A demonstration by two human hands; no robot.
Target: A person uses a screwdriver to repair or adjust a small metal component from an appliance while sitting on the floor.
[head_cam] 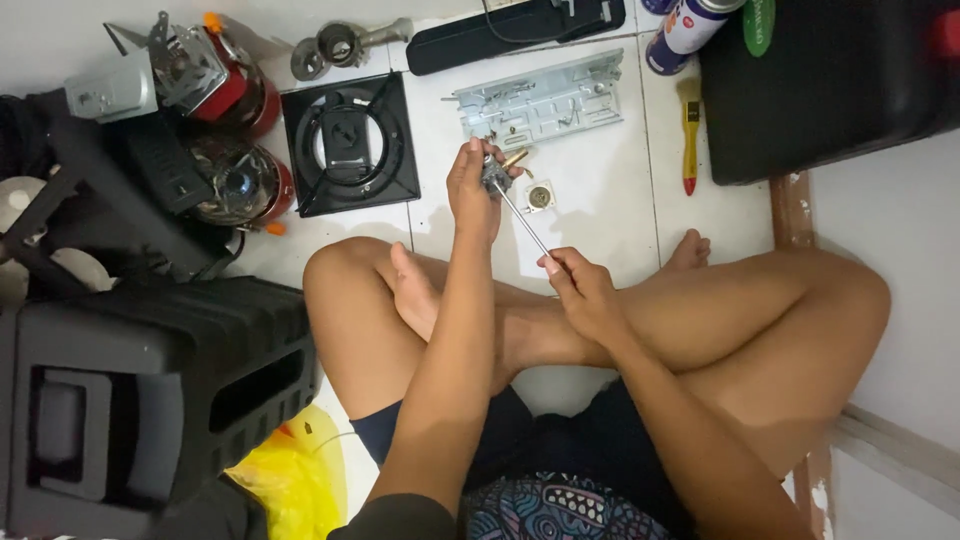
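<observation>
Person is sitting cross-legged on the white tile floor [600, 215], working over the knees. Left hand [472, 190] is closed around a small grey valve part [494, 176], holding it up in the air just above the floor, near the grey metal bracket [545, 100]. Right hand [585, 290] is pinching the handle end of a thin screwdriver [522, 220], tip sitting in the part.

Risks, as I'm judging them:
- Part is only being hand-held, no backing. If the tip is camming out, the shaft is sliding toward the left palm or fingers.
- Long thin shaft, grip far from the tip: side load is likely stripping the screw head.
- Small brass fitting [540, 197] is lying loose on the tile right under the work; a freed screw dropping there is rolling toward the black burner plate [350, 143] or under a leg.
- Yellow-handled brush [690, 135] is lying well apart by the black case [830, 85], no issue.
</observation>
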